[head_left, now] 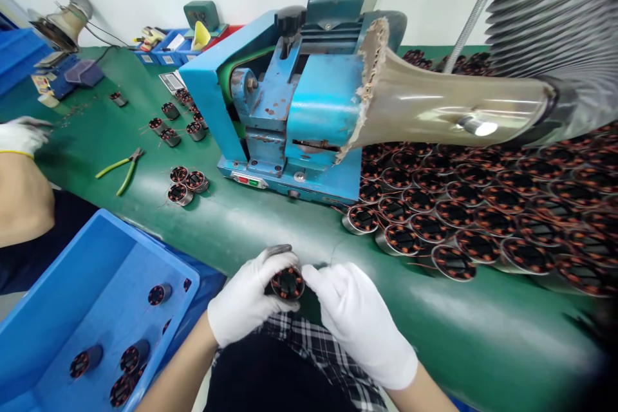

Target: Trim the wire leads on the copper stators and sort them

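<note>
My left hand (248, 299), in a white glove, is wrapped round a round metal motor stator (288, 284) with copper-coloured windings and a black centre. The stator's open face is turned up towards me, over the front edge of the green table (217, 222). Close to its right side is my right hand (355, 312), also gloved in white, with thumb and fingers pinched together. Whatever lies between those fingertips is too small to make out. Many similar stators (454, 262) stand packed together at the right of the table.
A blue belt machine (326, 100) stands ahead, with a duct (449, 103) on its right. Left are green-handled pliers (126, 170), several loose stators (179, 194) and a co-worker's gloved hand (22, 135). A blue bin (111, 257) with stators is at lower left.
</note>
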Demonstrator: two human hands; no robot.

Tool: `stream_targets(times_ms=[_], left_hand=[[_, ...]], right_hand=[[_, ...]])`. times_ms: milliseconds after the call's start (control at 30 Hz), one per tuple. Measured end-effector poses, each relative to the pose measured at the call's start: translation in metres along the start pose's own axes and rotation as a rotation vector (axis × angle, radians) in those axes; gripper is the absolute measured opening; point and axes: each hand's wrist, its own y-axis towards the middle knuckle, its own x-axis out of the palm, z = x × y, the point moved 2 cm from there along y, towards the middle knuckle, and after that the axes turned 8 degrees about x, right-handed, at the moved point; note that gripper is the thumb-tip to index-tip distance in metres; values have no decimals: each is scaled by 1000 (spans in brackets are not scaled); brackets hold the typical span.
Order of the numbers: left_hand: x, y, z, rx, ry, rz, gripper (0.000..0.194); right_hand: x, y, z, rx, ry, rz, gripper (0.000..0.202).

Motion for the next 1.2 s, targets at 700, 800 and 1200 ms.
stream_targets(times_ms=[700,800,1200], left_hand=[[-5,0,16,197,10,20,35],[6,1,0,210,271,115,55],[-8,13,-14,90,255,61,45]], right_hand=[[-3,0,9,548,752,-395,26],[8,3,15,610,1037,-606,29],[-36,25,32,-114,-371,-413,23]])
